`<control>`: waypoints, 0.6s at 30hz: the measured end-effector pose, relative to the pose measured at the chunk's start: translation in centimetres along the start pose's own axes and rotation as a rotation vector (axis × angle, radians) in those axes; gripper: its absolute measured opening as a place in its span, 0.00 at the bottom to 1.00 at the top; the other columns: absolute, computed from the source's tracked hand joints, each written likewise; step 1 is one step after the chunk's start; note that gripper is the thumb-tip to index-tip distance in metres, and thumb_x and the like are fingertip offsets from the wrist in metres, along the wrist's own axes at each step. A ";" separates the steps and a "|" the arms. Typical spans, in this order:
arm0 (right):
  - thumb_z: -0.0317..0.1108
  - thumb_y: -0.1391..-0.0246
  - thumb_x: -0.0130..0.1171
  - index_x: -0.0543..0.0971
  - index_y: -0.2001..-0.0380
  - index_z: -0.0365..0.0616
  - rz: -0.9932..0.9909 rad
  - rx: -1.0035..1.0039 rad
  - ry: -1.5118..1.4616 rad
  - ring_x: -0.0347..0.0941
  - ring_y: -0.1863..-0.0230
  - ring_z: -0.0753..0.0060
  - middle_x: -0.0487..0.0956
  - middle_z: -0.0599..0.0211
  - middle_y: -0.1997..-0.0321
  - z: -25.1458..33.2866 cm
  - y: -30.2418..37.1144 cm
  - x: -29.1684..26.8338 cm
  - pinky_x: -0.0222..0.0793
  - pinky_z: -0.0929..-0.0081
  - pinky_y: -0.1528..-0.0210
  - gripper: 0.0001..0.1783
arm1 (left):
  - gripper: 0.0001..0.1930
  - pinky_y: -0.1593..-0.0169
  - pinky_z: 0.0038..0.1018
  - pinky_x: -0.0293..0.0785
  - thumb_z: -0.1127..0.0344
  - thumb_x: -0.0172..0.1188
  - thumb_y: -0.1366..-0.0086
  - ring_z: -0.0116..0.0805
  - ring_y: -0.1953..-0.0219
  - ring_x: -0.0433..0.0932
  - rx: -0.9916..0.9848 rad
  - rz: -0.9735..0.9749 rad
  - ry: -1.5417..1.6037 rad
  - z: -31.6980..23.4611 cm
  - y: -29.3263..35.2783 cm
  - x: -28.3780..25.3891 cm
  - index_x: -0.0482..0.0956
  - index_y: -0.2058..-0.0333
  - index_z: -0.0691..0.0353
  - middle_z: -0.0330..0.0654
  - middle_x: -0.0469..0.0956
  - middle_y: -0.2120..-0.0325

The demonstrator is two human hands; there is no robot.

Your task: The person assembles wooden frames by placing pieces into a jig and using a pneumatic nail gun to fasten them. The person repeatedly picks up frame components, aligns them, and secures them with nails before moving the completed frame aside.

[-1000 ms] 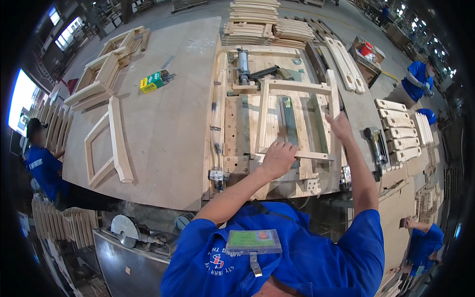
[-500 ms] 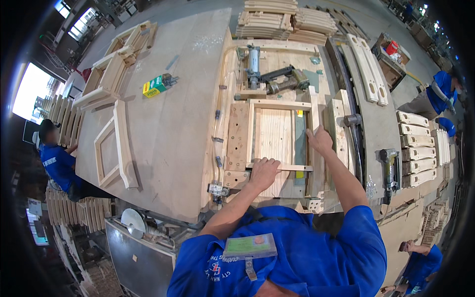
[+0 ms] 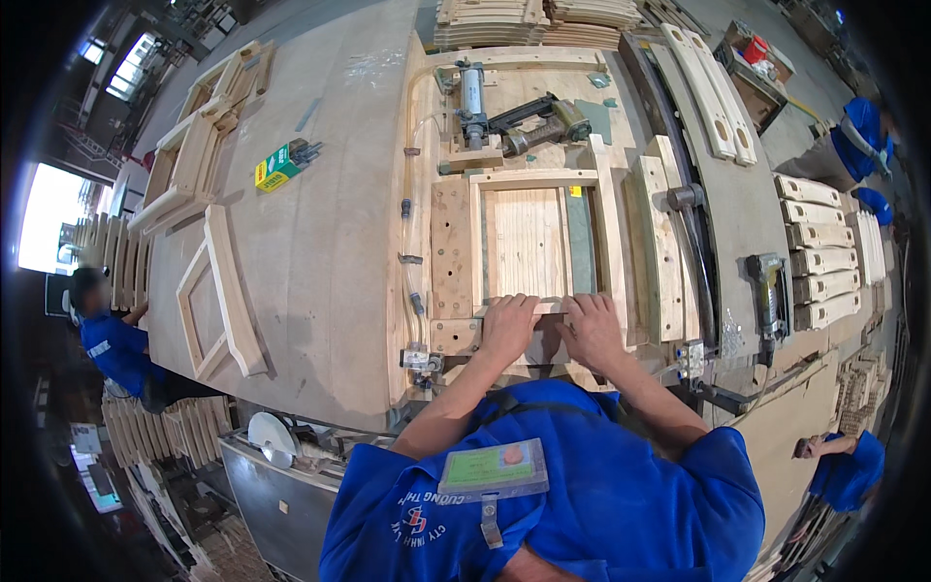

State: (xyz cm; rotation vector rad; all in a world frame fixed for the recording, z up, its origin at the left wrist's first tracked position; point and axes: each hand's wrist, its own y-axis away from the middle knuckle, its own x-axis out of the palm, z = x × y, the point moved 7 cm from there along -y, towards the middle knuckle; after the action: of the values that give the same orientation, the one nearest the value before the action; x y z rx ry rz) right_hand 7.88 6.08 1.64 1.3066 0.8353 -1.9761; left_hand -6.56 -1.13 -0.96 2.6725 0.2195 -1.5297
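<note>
A pale rectangular wooden frame (image 3: 531,180) lies flat in the wooden jig (image 3: 452,242) on the big workbench (image 3: 330,242). My left hand (image 3: 508,326) and my right hand (image 3: 593,330) sit side by side on the frame's near rail, fingers laid over its edge and pressing down. The rail under my hands is mostly hidden. My blue sleeves come up from the lower edge, and a green badge (image 3: 493,468) hangs on my chest.
A nail gun (image 3: 539,120) and a metal clamp cylinder (image 3: 472,97) lie beyond the frame. Another nail gun (image 3: 770,281) rests at the right beside stacked wood pieces (image 3: 817,252). Finished frames (image 3: 219,291) and a green-yellow box (image 3: 279,165) lie left. Co-workers in blue stand left (image 3: 109,341) and right (image 3: 857,136).
The frame, held apart by both hands and raised earlier, has come down flat into the jig. My hands have slid together onto its near rail.
</note>
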 end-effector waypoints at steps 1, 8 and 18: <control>0.38 0.48 0.69 0.80 0.53 0.40 -0.004 0.021 -0.025 0.74 0.47 0.49 0.80 0.56 0.53 0.7 0.2 0.4 0.64 0.52 0.37 0.20 | 0.14 0.46 0.43 0.72 0.61 0.66 0.33 0.49 0.54 0.81 -0.004 0.009 -0.002 0.0 0.2 -0.2 0.82 0.52 0.61 0.47 0.83 0.60; 0.37 0.48 0.69 0.80 0.51 0.40 -0.028 0.039 -0.072 0.74 0.48 0.50 0.79 0.56 0.53 1.1 0.9 -0.1 0.65 0.52 0.37 0.22 | 0.15 0.35 0.50 0.71 0.68 0.69 0.37 0.55 0.42 0.76 0.267 -0.244 -0.106 0.0 7.0 -9.6 0.81 0.53 0.65 0.50 0.79 0.50; 0.34 0.47 0.68 0.78 0.46 0.38 0.008 0.015 -0.099 0.72 0.38 0.46 0.78 0.51 0.44 0.8 1.6 -0.7 0.63 0.50 0.30 0.25 | 0.11 0.38 0.45 0.76 0.72 0.70 0.39 0.51 0.46 0.79 0.345 -0.392 0.059 -4.1 4.1 -7.6 0.83 0.58 0.64 0.46 0.81 0.56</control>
State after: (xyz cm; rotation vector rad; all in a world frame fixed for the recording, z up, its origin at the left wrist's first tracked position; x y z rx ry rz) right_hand 8.93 4.59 2.24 1.2086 0.7676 -2.0265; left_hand -6.21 -5.45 7.61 3.0895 0.5608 -1.7278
